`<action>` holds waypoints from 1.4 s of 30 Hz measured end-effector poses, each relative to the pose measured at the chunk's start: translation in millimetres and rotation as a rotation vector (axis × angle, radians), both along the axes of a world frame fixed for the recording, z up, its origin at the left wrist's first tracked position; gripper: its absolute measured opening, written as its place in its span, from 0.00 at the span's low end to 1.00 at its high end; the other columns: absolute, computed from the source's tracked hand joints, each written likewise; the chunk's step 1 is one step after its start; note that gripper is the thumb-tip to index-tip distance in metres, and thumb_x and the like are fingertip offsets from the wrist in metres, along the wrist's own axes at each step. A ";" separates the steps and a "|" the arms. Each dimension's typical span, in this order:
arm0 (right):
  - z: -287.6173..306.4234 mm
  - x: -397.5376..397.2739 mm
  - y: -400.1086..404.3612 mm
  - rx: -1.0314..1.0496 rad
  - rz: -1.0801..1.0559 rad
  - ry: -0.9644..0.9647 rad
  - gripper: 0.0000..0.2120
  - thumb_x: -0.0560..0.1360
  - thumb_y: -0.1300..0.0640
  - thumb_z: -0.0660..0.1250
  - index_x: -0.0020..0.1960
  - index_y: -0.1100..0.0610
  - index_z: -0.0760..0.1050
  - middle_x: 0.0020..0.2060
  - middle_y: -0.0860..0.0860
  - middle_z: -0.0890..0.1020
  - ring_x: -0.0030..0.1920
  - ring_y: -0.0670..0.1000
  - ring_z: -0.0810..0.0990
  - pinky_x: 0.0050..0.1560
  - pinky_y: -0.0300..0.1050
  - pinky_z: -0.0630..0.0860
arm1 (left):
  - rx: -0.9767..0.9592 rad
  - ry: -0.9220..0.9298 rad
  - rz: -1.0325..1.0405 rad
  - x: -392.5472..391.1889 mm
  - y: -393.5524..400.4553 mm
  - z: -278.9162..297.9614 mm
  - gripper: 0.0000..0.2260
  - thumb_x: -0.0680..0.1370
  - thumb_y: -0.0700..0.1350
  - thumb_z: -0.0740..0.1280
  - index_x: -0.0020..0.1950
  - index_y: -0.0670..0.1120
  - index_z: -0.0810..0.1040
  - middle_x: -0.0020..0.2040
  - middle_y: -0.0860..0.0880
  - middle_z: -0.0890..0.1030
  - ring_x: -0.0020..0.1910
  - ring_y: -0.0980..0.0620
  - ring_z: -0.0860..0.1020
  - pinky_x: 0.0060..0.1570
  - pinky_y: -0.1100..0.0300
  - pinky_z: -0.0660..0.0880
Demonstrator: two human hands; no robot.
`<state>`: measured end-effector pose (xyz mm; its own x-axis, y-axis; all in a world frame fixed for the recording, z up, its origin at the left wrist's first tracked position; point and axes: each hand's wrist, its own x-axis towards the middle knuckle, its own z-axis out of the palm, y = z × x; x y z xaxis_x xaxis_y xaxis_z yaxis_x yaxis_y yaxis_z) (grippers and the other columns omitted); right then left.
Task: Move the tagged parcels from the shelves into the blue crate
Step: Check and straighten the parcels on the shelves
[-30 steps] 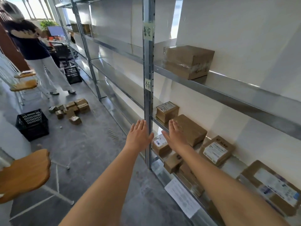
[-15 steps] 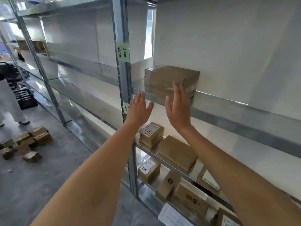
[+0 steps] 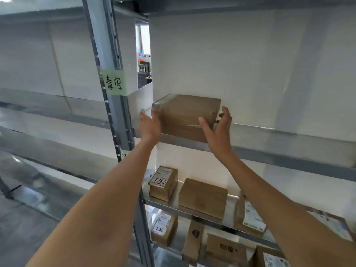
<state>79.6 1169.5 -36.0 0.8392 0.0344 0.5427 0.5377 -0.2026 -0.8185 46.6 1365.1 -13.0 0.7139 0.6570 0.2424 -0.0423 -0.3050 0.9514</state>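
A plain brown parcel (image 3: 185, 114) wrapped in clear tape rests on the upper metal shelf (image 3: 269, 151), close to the white back panel. My left hand (image 3: 150, 126) lies flat against its left side, fingers up. At its right front corner, my right hand (image 3: 217, 130) has the thumb on the front face and the fingers spread just past the right edge. The parcel still sits on the shelf. One shelf below stands a small parcel marked 7786 (image 3: 162, 183), beside another plain brown parcel (image 3: 202, 197). No blue crate is in view.
A grey shelf upright (image 3: 115, 112) with a green handwritten label (image 3: 113, 83) stands just left of my left arm. More labelled parcels (image 3: 250, 216) fill the lower shelves (image 3: 163, 228). The bays to the left hold nothing visible.
The view has risen and closed in on the upper shelf. My hands went from the lower shelf up to either side of the brown parcel.
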 end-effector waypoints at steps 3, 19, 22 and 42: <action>-1.1 -3.1 6.7 0.048 -0.022 0.062 0.33 0.76 0.47 0.70 0.74 0.53 0.56 0.67 0.50 0.66 0.59 0.45 0.73 0.48 0.25 0.73 | -0.045 0.013 -0.136 9.2 11.1 4.6 0.28 0.82 0.59 0.50 0.75 0.42 0.62 0.72 0.42 0.68 0.70 0.42 0.67 0.71 0.46 0.64; 39.2 -24.8 9.1 0.071 -0.138 0.288 0.23 0.77 0.35 0.61 0.64 0.49 0.63 0.59 0.49 0.75 0.59 0.51 0.76 0.58 0.47 0.74 | -0.157 0.033 -0.410 -8.4 37.9 19.1 0.24 0.81 0.62 0.53 0.66 0.47 0.74 0.55 0.47 0.78 0.54 0.48 0.75 0.63 0.51 0.71; 61.2 -27.3 5.7 0.082 -0.112 0.294 0.32 0.71 0.28 0.57 0.65 0.48 0.71 0.60 0.49 0.78 0.60 0.51 0.78 0.63 0.52 0.74 | -0.265 -0.004 -0.437 -12.6 43.8 34.9 0.26 0.82 0.62 0.49 0.65 0.46 0.74 0.57 0.45 0.78 0.55 0.48 0.75 0.61 0.53 0.69; 83.1 -29.0 2.6 0.298 -0.085 0.485 0.43 0.62 0.23 0.65 0.66 0.50 0.66 0.56 0.52 0.80 0.55 0.54 0.81 0.49 0.59 0.79 | -0.750 -0.094 -0.726 -14.0 47.4 62.7 0.17 0.82 0.50 0.56 0.70 0.51 0.72 0.68 0.53 0.74 0.71 0.47 0.67 0.66 0.31 0.62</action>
